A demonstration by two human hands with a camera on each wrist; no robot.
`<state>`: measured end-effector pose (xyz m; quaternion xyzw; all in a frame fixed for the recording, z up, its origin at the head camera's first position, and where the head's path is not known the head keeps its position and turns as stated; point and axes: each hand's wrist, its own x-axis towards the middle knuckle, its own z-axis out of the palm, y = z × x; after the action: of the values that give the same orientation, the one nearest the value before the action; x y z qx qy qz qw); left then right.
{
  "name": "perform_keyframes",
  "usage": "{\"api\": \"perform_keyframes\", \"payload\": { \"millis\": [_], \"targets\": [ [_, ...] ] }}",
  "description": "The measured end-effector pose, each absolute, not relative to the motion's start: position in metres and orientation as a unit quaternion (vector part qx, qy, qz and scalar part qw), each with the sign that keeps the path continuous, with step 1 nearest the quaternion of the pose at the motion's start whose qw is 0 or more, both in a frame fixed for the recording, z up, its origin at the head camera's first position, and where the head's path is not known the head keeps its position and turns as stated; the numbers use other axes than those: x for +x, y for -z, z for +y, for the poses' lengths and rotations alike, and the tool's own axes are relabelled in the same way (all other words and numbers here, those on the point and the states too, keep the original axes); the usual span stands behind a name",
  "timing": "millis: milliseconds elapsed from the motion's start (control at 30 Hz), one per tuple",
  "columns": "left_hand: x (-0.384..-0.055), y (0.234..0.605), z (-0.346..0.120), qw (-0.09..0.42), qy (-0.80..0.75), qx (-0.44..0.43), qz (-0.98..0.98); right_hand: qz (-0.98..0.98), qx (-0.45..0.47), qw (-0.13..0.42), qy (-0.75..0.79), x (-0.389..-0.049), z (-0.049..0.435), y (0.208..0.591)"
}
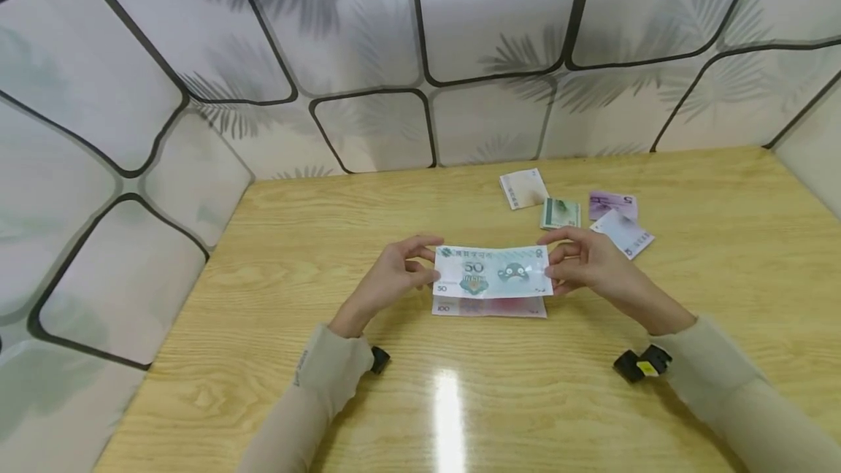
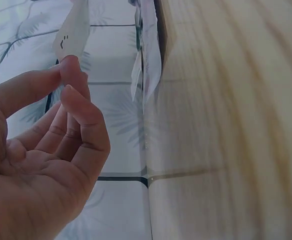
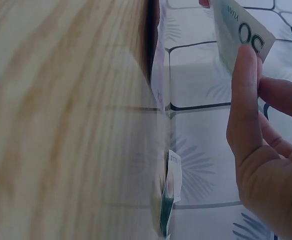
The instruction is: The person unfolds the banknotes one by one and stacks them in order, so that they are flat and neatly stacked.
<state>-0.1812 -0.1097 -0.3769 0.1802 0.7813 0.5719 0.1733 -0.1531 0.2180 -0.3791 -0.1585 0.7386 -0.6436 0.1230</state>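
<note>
A pale green banknote printed with 50 (image 1: 493, 272) is stretched level between both hands, raised off the table. My left hand (image 1: 394, 268) pinches its left end between thumb and fingers, which the left wrist view shows with the note's tip (image 2: 72, 37) at the fingertips. At the other end, my right hand (image 1: 591, 265) pinches the note; in the right wrist view its corner (image 3: 243, 32) sticks out past the thumb. Below it a pinkish banknote marked 100 (image 1: 489, 306) lies on the table, its upper part hidden behind the green one.
Several other notes lie beyond my right hand: a whitish one (image 1: 523, 189), a small green stack (image 1: 561, 214), a purple one marked 5 (image 1: 612, 205) and a pale bluish one (image 1: 623, 233). A patterned wall (image 1: 486, 122) borders the wooden table (image 1: 315, 210) at the back.
</note>
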Motion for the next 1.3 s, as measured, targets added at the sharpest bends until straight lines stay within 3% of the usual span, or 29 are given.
{"api": "perform_keyframes", "payload": {
  "millis": [267,567,1300],
  "targets": [
    [-0.1809,0.3802,-0.1125,0.223,-0.558,0.192,0.776,0.746,-0.165,0.161,0.624,-0.1562,0.2178,0.3816],
    [-0.1785,0.3800,-0.1124,0.240,-0.539,0.177,0.788,0.738,-0.186,0.196,0.618,-0.1578,0.2198,0.3848],
    [-0.1800,0.3780,-0.1091,0.232,-0.525,0.203,0.793,0.771,-0.168,0.178,0.588,-0.1563,0.2228,0.3785]
  ]
}}
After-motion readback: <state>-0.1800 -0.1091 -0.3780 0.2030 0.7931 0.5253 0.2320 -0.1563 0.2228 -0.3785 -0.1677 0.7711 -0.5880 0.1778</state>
